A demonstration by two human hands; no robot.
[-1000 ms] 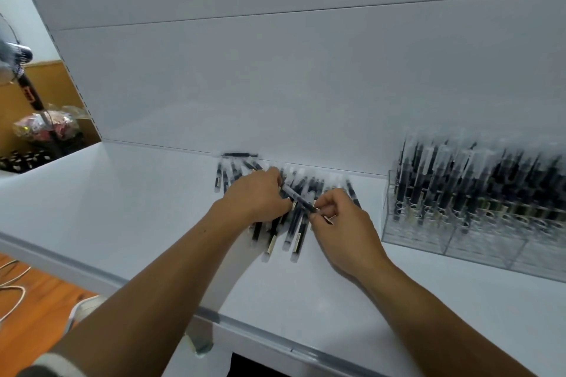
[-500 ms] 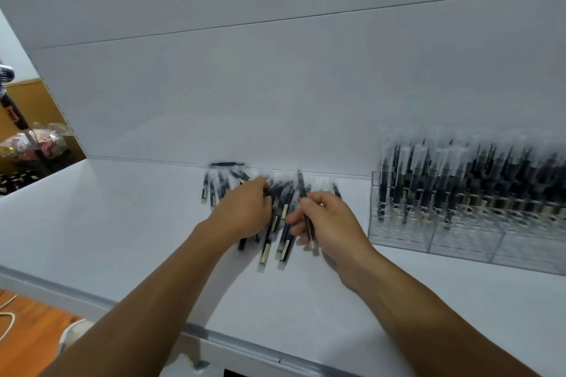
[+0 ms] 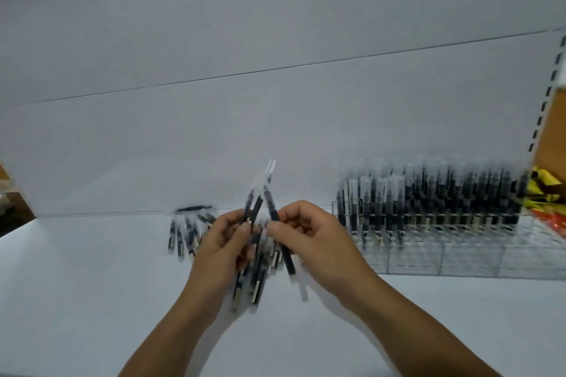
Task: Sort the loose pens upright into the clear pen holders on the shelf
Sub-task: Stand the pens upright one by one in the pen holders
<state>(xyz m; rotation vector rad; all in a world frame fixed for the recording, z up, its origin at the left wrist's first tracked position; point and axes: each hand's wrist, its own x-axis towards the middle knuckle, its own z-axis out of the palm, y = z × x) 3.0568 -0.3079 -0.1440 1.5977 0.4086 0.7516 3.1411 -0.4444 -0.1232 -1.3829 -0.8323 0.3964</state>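
While two pens (image 3: 251, 214) are gripped by the left hand (image 3: 222, 249), one near-upright pen (image 3: 272, 206) is pinched by the right hand (image 3: 312, 243); the pen holders (image 3: 444, 259) are set rightward, nearer it.

We see a white shelf (image 3: 92, 300) carrying loose pens (image 3: 183, 236) lying flat near its back edge. Clear pen holders (image 3: 459, 257) stand at right, filled with upright pens (image 3: 428, 202).

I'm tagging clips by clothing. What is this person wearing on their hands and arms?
Nothing that shows: the left hand and right hand are bare, without gloves, rings or a watch, and both forearms are uncovered, no sleeve in view.
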